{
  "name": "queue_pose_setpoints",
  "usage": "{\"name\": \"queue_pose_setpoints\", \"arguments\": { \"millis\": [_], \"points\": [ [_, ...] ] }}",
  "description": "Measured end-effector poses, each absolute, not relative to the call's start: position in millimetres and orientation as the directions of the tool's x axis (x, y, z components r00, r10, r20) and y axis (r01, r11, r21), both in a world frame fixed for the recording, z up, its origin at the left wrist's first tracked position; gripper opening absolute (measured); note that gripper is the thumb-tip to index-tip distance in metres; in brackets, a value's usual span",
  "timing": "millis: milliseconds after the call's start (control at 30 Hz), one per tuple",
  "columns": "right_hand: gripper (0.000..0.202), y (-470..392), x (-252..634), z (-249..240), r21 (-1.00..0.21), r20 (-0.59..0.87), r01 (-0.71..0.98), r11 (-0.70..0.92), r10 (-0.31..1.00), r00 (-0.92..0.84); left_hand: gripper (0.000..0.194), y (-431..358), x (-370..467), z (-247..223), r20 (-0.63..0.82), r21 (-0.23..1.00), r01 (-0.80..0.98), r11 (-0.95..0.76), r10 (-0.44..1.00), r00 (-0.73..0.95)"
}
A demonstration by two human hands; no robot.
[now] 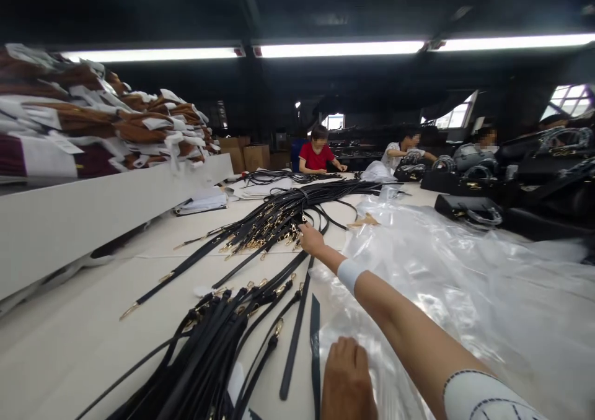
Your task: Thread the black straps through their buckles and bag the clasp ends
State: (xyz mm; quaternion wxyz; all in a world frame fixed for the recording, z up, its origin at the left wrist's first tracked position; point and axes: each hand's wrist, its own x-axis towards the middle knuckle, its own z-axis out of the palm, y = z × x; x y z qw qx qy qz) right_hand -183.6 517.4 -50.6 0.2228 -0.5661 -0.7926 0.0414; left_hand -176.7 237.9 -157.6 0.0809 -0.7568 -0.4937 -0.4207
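Note:
Outstretched from the lower right, my right hand (311, 239) has its fingers closed at the near edge of a bundle of black straps (279, 212) with gold clasps, pinching a strap end. At the bottom centre my left hand (348, 376) lies back up on clear plastic (418, 265), fingers together and curled; anything under them is hidden. Just left of it runs a narrow dark strip (315, 345). A second bundle of black straps (204, 352) fills the lower left, and a single strap (295, 339) lies between this bundle and the dark strip.
A low white wall (93, 218) on the left has brown and white wrapped pieces (102, 116) piled behind it. Black handbags (469, 209) stand at the right. Across the pale table (83, 308) sits a person in red (317, 157), with others farther right.

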Motion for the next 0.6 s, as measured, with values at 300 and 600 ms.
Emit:
{"name": "queue_pose_setpoints", "arguments": {
  "millis": [300, 600],
  "points": [
    [0.030, 592.2, -240.7, -70.0, -0.238, 0.208, 0.915, 0.326, 0.937, -0.280, 0.024, 243.7, -168.5, -169.6, 0.748, 0.423, 0.765, -0.487, 0.664, 0.009],
    [0.025, 545.5, -212.1, -32.5, -0.208, 0.261, 0.927, 0.310, 0.932, -0.253, 0.024, 245.8, -178.1, -161.1, 0.684, 0.341, 0.795, -0.501, 0.712, 0.155]
  ]
}}
